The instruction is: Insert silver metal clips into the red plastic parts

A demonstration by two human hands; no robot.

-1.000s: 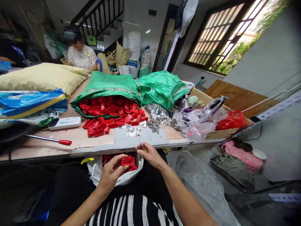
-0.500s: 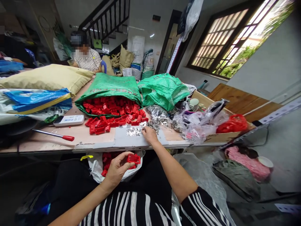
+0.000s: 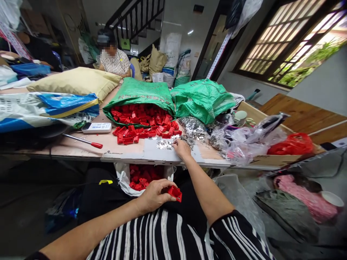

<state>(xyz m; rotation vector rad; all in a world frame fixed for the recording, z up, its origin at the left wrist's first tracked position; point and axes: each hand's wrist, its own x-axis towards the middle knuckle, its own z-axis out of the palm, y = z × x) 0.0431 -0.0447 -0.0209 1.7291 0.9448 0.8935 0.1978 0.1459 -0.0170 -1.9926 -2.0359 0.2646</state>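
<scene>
One red part (image 3: 176, 194) in the left hand (image 3: 155, 194) has moved lapward

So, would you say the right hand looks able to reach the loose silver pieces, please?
Probably yes: the right hand is right at the loose silver pieces, nothing else covers them, and the left hand, holding a red part, is well clear.

A small workshop: a long bench (image 3: 210, 152) carries a green woven sack (image 3: 146, 91) full of red plastic housings (image 3: 127, 135) near loose metal pieces (image 3: 163, 145); a seated co-worker (image 3: 115, 63) is beyond, and bulging sacks (image 3: 157, 61) stand near a staircase (image 3: 142, 36).
</scene>
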